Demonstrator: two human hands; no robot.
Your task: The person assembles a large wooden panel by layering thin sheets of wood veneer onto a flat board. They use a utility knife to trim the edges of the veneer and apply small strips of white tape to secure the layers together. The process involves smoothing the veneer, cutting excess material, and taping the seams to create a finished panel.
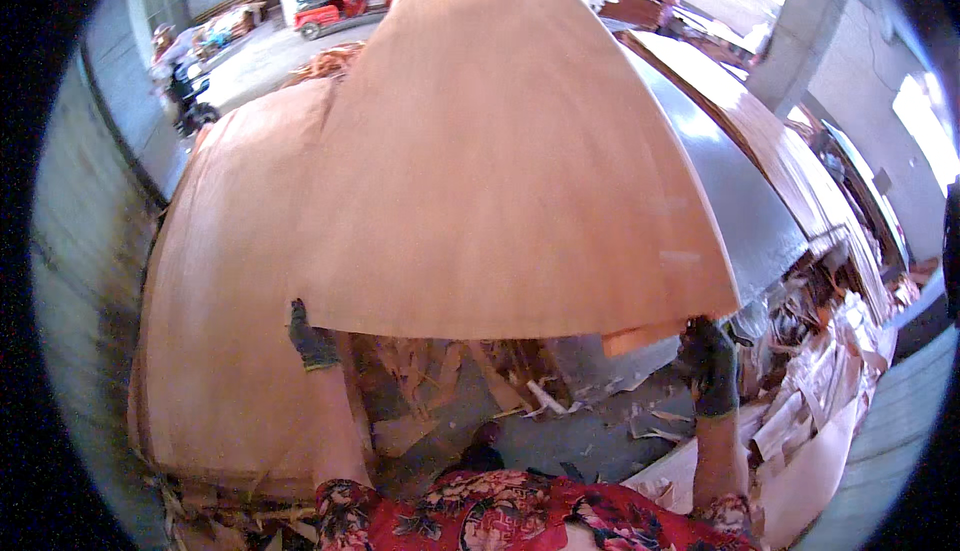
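Observation:
A large thin sheet of reddish-brown wood veneer [500, 151] is raised in front of me and fills the middle of the view. My left hand [311, 338], in a dark glove, grips its near edge at the lower left corner. At the lower right corner my right hand [709, 359], also in a dark glove, grips the same edge. The sheet bows upward and away from me. Below it to the left lies a flat stack of similar veneer sheets [220, 331].
Broken veneer scraps [480, 381] litter the concrete floor under the sheet. A grey metal table surface [730, 181] and more stacked veneer [780, 151] run along the right. Pale offcuts [830, 371] pile at right. A red vehicle [325, 11] and a person [175, 61] are far off.

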